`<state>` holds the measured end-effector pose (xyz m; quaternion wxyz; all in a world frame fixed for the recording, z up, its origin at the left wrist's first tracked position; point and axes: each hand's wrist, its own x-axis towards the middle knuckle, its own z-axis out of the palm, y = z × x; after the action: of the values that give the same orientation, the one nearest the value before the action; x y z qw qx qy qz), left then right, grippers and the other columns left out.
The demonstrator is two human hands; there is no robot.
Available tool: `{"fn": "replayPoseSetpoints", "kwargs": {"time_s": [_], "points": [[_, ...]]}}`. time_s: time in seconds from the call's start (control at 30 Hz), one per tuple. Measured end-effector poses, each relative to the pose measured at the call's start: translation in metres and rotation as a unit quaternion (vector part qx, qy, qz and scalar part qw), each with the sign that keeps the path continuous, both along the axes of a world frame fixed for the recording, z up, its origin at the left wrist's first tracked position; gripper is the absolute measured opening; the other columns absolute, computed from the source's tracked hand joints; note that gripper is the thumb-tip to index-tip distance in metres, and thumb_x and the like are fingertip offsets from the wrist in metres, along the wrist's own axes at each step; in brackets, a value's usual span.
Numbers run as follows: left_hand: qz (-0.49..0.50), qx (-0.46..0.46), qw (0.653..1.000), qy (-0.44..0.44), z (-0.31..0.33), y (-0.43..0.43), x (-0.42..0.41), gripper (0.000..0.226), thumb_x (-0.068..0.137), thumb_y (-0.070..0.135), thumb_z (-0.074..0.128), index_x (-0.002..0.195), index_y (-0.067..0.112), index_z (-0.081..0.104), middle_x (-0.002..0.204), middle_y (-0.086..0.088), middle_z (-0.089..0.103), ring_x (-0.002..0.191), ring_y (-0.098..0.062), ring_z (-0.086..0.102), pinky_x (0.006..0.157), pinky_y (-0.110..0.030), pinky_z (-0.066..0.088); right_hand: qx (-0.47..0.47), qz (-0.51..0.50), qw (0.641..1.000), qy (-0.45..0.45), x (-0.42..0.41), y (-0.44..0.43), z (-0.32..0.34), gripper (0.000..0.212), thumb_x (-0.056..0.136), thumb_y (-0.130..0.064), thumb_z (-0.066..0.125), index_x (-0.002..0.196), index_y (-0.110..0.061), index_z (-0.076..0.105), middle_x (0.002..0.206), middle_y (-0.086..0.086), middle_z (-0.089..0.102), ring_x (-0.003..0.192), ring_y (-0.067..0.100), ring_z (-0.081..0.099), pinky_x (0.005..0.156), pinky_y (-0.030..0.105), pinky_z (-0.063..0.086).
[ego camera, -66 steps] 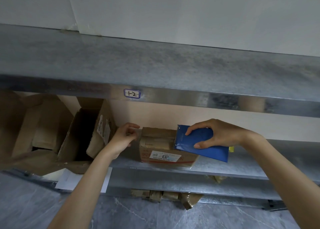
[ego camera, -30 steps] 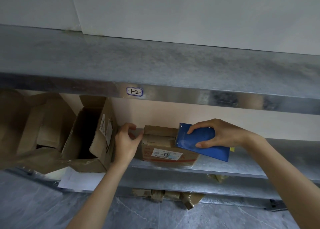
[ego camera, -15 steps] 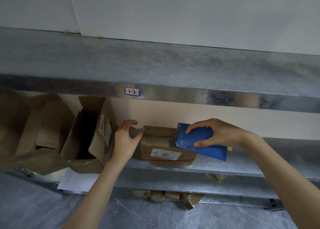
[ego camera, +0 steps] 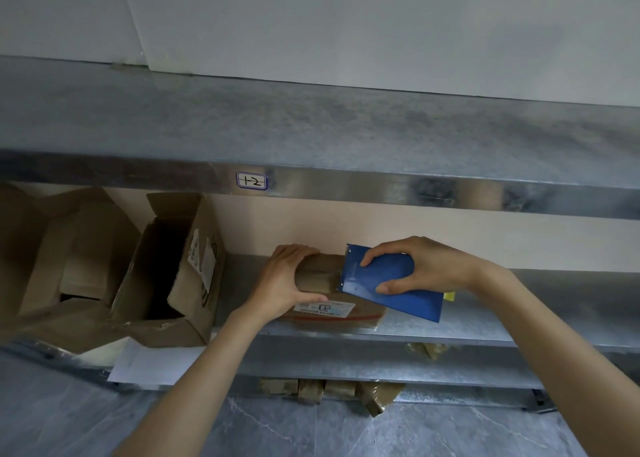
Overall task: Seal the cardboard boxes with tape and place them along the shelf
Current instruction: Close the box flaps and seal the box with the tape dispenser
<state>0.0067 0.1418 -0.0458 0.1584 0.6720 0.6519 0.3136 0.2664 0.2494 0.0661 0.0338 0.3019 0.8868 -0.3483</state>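
Cardboard box (ego camera: 320, 270), small and flat, lying on the middle metal shelf (ego camera: 519, 306) with a printed label (ego camera: 325, 309) on its front wall, facing outward. Gripped at the left end by the left hand (ego camera: 287, 280), fingers curled over the top and thumb laid along the front, apparently to keep it from sliding while tape goes on. Met from the right by a blue tape dispenser (ego camera: 386, 272), tilted down with its leading edge touching the lid about midway. Dispenser clamped in the right hand (ego camera: 427, 266), fingers across its upper face and thumb pinching the near side, a hold suited to dragging it along the seam. Glossy brown band along the lid between the two hands, judged to be tape partly laid. Extent of the seal impossible to tell, with both ends of the lid under hand or dispenser. Sealing judged under way, placing along the shelf not yet done. Just behind the dispenser, a scrap of something yellow (ego camera: 449, 296), too small to identify. To the left on the same level, a larger open carton (ego camera: 194, 276) tipped on its side, flaps splayed, apart from the small box. Beyond it, more opened cartons (ego camera: 69, 249) in shadow. Poking out from under the open carton, a white sheet (ego camera: 152, 363). Overhead, an upper shelf (ego camera: 311, 127) with a handwritten tag (ego camera: 251, 181) on its front rim. Lowest down, several tape-wrapped brown parcels (ego camera: 311, 389) tucked under the bottom shelf, on a grey stone-patterned floor (ego camera: 311, 432).
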Motion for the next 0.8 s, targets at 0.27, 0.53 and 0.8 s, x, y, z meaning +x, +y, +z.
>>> {"fn": "replayPoseSetpoints", "kwargs": {"time_s": [0.27, 0.53, 0.8], "points": [[-0.007, 0.009, 1.0, 0.006, 0.0, -0.007, 0.0, 0.085, 0.055, 0.049, 0.092, 0.129, 0.023, 0.058, 0.127, 0.006, 0.057, 0.116, -0.012, 0.043, 0.088, -0.021, 0.034, 0.002, 0.014, 1.0, 0.014, 0.004, -0.008, 0.003, 0.037, 0.081, -0.049, 0.074, 0.114, -0.054, 0.058, 0.122, -0.038, 0.054, 0.113, -0.009, 0.052, 0.096, 0.02, 0.043], [0.005, 0.026, 0.999, -0.024, -0.006, -0.014, 0.0, 0.082, 0.053, 0.045, 0.093, 0.125, 0.025, 0.059, 0.125, 0.01, 0.057, 0.116, -0.008, 0.043, 0.089, -0.012, 0.032, -0.032, 0.029, 0.999, 0.022, 0.007, -0.011, 0.004, 0.036, 0.083, -0.044, 0.075, 0.116, -0.046, 0.062, 0.123, -0.034, 0.057, 0.115, -0.008, 0.053, 0.098, 0.017, 0.042], [-0.003, 0.035, 0.999, -0.014, -0.009, -0.017, -0.001, 0.084, 0.053, 0.044, 0.094, 0.126, 0.026, 0.058, 0.122, 0.018, 0.052, 0.116, -0.005, 0.042, 0.091, -0.011, 0.03, -0.078, 0.033, 0.996, 0.035, 0.015, -0.011, 0.008, 0.036, 0.083, -0.036, 0.077, 0.116, -0.038, 0.064, 0.122, -0.025, 0.061, 0.112, -0.001, 0.058, 0.098, 0.025, 0.047]]}}
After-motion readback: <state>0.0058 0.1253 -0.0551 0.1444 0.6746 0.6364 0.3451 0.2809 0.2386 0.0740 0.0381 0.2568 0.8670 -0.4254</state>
